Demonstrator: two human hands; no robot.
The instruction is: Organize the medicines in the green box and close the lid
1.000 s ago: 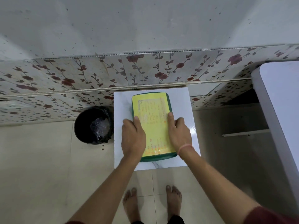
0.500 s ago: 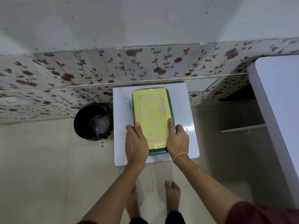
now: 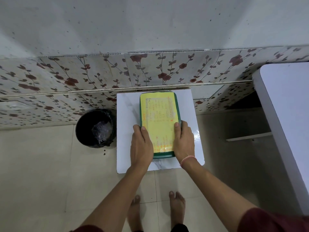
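The green box (image 3: 159, 115) lies on a small white table (image 3: 127, 114), its lid down and covered by a yellow printed label. My left hand (image 3: 141, 146) grips the box's left side near the front, thumb on the lid. My right hand (image 3: 183, 141), with a pink band at the wrist, grips the right side the same way. No medicines show; the inside of the box is hidden.
A black bin (image 3: 95, 127) with a plastic liner stands on the floor left of the table. A flowered tiled wall (image 3: 150, 71) runs behind. A larger white table (image 3: 287, 124) is at the right. My bare feet (image 3: 157, 210) stand on the tiled floor below.
Both hands slid back along the box toward its near end, and the box with the table sits farther from me in the view.
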